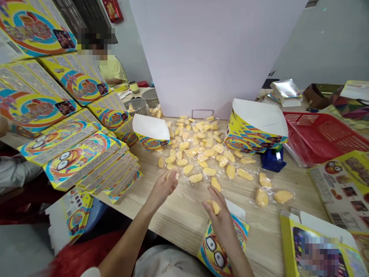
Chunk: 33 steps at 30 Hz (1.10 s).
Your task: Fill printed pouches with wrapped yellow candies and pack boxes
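Note:
Many small yellow lumpy pieces in clear plastic wrappers (209,154) lie in a loose pile on the table. My left hand (163,186) is at the near left edge of this pile, its fingers curled together; what they hold, if anything, is hidden. My right hand (220,215) grips one wrapped yellow piece (215,207) between thumb and fingers. Beneath that hand and forearm lies a yellow printed carton (211,250) with a cartoon face in glasses, its white flap showing at the far end. A few wrapped pieces (261,197) lie apart, to the right.
Stacked printed cartons (83,154) rise on the left. An open-topped carton tray (151,132) and a nested stack of them (256,125) flank the pile. A blue holder (273,159), red basket (331,134) and more cartons (343,188) are right. A white panel (213,57) stands behind; a person (112,69) sits beyond.

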{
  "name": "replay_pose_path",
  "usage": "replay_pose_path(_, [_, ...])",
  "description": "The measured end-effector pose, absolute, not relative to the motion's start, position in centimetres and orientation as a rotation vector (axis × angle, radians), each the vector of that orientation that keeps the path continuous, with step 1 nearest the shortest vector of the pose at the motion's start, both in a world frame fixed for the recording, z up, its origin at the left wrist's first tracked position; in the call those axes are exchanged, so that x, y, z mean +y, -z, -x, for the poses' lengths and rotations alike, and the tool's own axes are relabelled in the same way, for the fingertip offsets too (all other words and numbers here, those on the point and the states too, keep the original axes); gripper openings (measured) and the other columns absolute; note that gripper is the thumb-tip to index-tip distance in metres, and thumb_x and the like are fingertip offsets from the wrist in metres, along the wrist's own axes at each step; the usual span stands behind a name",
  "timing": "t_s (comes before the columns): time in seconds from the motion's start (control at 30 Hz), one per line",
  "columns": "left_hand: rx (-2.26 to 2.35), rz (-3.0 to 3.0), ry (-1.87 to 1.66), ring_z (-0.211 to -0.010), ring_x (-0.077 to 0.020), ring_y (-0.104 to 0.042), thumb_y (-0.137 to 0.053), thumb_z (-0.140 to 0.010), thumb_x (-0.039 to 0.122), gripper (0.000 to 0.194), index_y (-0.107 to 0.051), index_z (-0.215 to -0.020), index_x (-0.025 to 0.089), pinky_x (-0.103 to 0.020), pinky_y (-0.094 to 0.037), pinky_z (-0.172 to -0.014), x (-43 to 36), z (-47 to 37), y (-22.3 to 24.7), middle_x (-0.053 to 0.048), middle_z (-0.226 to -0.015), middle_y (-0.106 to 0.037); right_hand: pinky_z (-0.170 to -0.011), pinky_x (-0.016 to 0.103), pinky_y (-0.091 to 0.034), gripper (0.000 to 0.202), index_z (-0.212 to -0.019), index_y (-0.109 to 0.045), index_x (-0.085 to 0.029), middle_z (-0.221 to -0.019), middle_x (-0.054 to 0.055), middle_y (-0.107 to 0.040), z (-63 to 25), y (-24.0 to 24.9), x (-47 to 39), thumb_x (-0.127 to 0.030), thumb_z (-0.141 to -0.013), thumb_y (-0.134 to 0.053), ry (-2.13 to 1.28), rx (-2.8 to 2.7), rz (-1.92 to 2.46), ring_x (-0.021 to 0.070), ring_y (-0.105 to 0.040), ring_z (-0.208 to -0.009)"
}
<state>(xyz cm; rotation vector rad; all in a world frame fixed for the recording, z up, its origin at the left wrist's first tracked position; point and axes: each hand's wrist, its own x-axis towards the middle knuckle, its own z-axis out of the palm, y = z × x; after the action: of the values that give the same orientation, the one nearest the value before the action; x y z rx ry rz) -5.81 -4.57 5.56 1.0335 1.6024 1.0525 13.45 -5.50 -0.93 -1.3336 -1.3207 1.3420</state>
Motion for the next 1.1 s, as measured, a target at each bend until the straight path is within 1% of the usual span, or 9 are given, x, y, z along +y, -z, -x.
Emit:
replay_pose_path(0.13, [2.064,-1.359,-0.588,-0.087,-0.0273,-0.058,-0.059,-0.077,0.036,0.027,-0.058,-0.095,0.017,-0.04,-0.041,-0.08,-6.9,7.4,-0.7,-0.01,-0.087,-0.063,-0.103,0.041,-0.033,0.052,-0.114,-0.062,-0.019,-0.121,0.009,-0.06,-14.0,-0.1,-5.2,-0.055,-0.077,-0.054,-1.631,-1.229,1.263,0.0249,-0.051,-0.117])
replay_pose_path(0.2, [2.187,-1.472,-0.513,-0.116,-0.0353,-0.044,-0.061,-0.074,0.026,0.042,-0.053,-0.113,0.014,-0.051,-0.028,-0.098,-7.9,7.0,0.4,-0.018,-0.117,-0.056,-0.102,0.042,-0.033,0.052,-0.102,-0.068,-0.019,-0.113,0.01,-0.065,-13.3,-0.2,-5.2,-0.06,-0.073,-0.056,-1.591,-1.213,1.328,0.0277,-0.053,-0.113])
replay_pose_path(0.3, [1.897,-1.537,-0.72,-0.13,-0.0295,-0.03,-0.052,-0.082,0.026,0.052,-0.04,-0.131,0.017,-0.048,-0.019,-0.108,-8.8,4.9,0.1,-0.016,-0.138,-0.04,-0.099,0.043,-0.036,0.052,-0.088,-0.071,-0.019,-0.1,0.01,-0.069,-12.2,-0.2,-5.5,-0.065,-0.072,-0.053,-1.542,-1.208,1.4,0.0298,-0.056,-0.106])
replay_pose_path(0.43, [1.319,-1.294,-0.769,-0.116,-0.0241,-0.048,-0.063,-0.076,0.036,0.074,-0.027,-0.139,0.021,-0.038,-0.038,-0.098,-8.4,1.8,-2.1,-0.013,-0.138,-0.041,-0.09,0.037,-0.044,0.05,-0.097,-0.068,-0.021,-0.102,0.007,-0.069,-11.9,-0.6,-6.0,-0.063,-0.074,-0.052,-1.71,-1.063,1.333,0.0269,-0.059,-0.104])
replay_pose_path(0.63, [1.267,-1.186,-0.881,-0.104,-0.0199,-0.054,-0.054,-0.082,0.031,0.032,-0.053,-0.112,0.019,-0.032,-0.041,-0.091,-6.6,0.6,-4.2,-0.005,-0.108,-0.061,-0.099,0.036,-0.036,0.041,-0.102,-0.065,-0.021,-0.115,0.007,-0.064,-13.4,-2.7,-6.4,-0.052,-0.076,-0.059,-1.594,-1.047,1.235,0.0256,-0.053,-0.112])
replay_pose_path(0.77, [1.185,-1.007,-1.118,-0.099,-0.0193,-0.058,-0.055,-0.081,0.031,0.019,-0.05,-0.096,0.02,-0.033,-0.043,-0.086,-6.7,1.0,-7.0,-0.006,-0.11,-0.059,-0.068,0.028,-0.049,0.029,-0.081,-0.063,-0.022,-0.072,0.0,-0.064,-14.8,-4.6,-6.2,-0.05,-0.074,-0.064,-1.557,-0.603,1.045,0.0154,-0.061,-0.068])
replay_pose_path(0.83, [1.103,-1.049,-1.196,-0.098,-0.0195,-0.059,-0.057,-0.08,0.03,0.015,-0.049,-0.087,0.02,-0.033,-0.043,-0.086,-7.0,1.2,-8.7,-0.007,-0.11,-0.06,-0.046,0.019,-0.041,0.03,-0.067,-0.057,-0.02,-0.05,-0.006,-0.044,-15.5,-5.6,-6.1,-0.049,-0.074,-0.065,-1.54,-0.522,0.938,0.0069,-0.043,-0.043])
replay_pose_path(0.97, [0.982,-1.253,-1.12,-0.101,-0.02,-0.057,-0.066,-0.075,0.024,0.016,-0.053,-0.081,0.018,-0.032,-0.041,-0.089,-7.7,1.1,-11.2,-0.007,-0.105,-0.063,-0.034,0.017,-0.023,0.045,-0.057,-0.048,-0.019,-0.042,-0.01,-0.025,-15.7,-7.3,-6.4,-0.058,-0.078,-0.053,-1.541,-0.61,0.892,0.0046,-0.016,-0.036])
replay_pose_path(1.1, [0.58,-0.941,-1.163,-0.058,-0.0101,-0.061,-0.052,-0.087,0.023,0.009,-0.05,-0.096,0.022,-0.021,-0.047,-0.057,-7.9,0.3,-11.5,-0.001,-0.077,-0.066,-0.031,0.017,-0.02,0.048,-0.053,-0.046,-0.02,-0.041,-0.01,-0.019,-14.9,-8.3,-7.1,-0.061,-0.078,-0.051,-1.608,-0.665,0.826,0.005,-0.011,-0.036])
